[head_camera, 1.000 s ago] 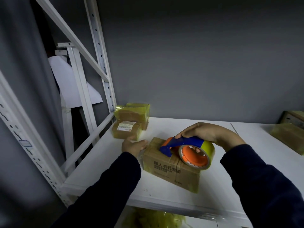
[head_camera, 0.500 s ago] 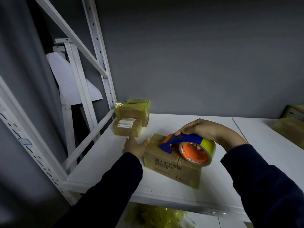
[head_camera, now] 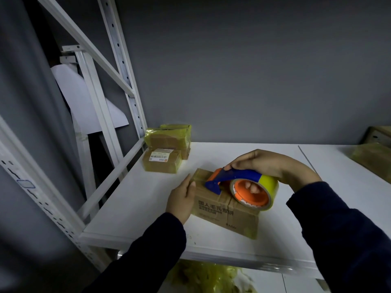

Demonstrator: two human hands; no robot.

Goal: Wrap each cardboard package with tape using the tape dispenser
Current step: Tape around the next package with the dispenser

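Observation:
A brown cardboard package [head_camera: 224,212] with dark printed characters lies on the white shelf [head_camera: 135,204]. My right hand [head_camera: 264,163] grips a tape dispenser [head_camera: 243,187] with a blue handle, an orange hub and a yellow tape roll. Its blade end rests on the top of the package. My left hand [head_camera: 182,197] presses flat against the package's left end, fingers straight.
Two tape-wrapped packages [head_camera: 167,149] are stacked at the shelf's back left, one with a white label. More wrapped boxes [head_camera: 374,153] sit at the far right. White rack uprights [head_camera: 118,60] rise on the left. Crumpled yellow tape [head_camera: 203,275] lies below the shelf.
My left hand has slid from the package's top left corner down along its left end. The dispenser has stayed on the package top with little movement.

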